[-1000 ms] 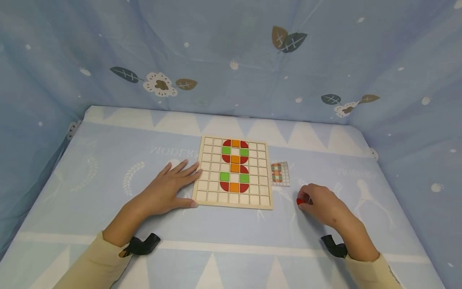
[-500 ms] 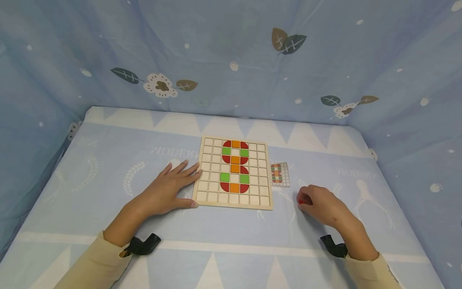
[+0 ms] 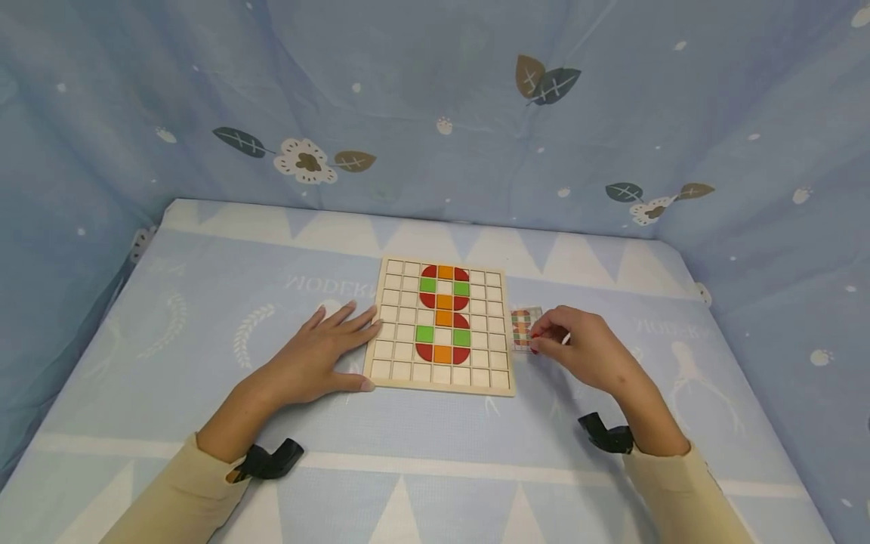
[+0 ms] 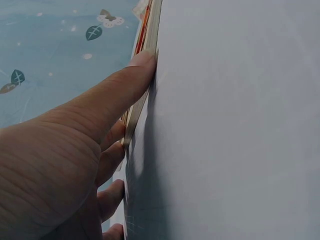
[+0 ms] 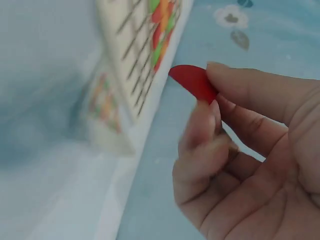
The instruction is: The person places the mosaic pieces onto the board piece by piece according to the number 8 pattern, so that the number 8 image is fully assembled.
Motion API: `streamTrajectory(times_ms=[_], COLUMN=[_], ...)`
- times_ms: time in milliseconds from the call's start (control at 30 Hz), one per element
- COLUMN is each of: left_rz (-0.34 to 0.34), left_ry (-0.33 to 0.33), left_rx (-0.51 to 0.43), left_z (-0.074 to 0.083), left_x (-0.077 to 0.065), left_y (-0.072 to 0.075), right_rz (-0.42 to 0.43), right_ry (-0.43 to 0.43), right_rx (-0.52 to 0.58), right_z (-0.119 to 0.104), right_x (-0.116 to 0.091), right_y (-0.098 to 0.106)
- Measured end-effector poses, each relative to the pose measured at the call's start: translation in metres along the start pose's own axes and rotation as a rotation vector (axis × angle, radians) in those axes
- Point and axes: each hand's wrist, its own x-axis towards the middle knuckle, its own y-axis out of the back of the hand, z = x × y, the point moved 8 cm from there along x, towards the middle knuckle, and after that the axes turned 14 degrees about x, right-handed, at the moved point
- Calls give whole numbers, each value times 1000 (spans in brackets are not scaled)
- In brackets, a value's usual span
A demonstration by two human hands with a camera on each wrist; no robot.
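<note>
A wooden grid board (image 3: 401,369) lies in mid-table, with red quarter-round, orange and green square tiles set in its middle columns. One cell left of the lower orange tile (image 3: 444,318) shows bare wood. My left hand (image 3: 306,355) lies spread at the board's left edge, its fingertips and thumb touching the frame; the left wrist view shows the thumb along the side. Thumb and fingers of my right hand (image 3: 587,347) pinch a red quarter-round tile (image 5: 194,81), clear in the right wrist view. That hand is over the right edge of a small pattern card (image 3: 521,329).
The pattern card lies flat against the board's right side and carries a coloured grid print. A patterned cloth (image 3: 435,453) covers the table, and a blue curtain (image 3: 408,91) rises behind and at both sides. Black wrist mounts (image 3: 272,459) sit on both forearms.
My right hand has moved left and away from me, carrying the red tile from the bare cloth to the card. My left hand and the board have stayed in place.
</note>
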Motion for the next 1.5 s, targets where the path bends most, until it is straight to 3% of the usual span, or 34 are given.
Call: streamTrajectory(times_ms=[167, 400, 700, 967, 1133, 1500], left_rz=[4, -5, -21, -28, -29, -23], left_ry=[-2, 9, 18, 20, 17, 14], left_rx=[0, 10, 11, 15, 16, 14], left_z=[0, -1, 1, -1, -1, -1], left_x=[-1, -1, 0, 1, 1, 0], left_y=[0, 0, 2, 1, 0, 0], right_rz=[-31, -74, -166, -254, -266, -247], right_ry=[2, 38, 90, 106, 126, 201], right_rx=[66, 78, -8, -15, -46, -238], right_z=[-20, -46, -59, -58, -59, -65], right_x=[34, 78, 116, 126, 125, 119], right_y=[-15, -46, -82, -104, -109, -118])
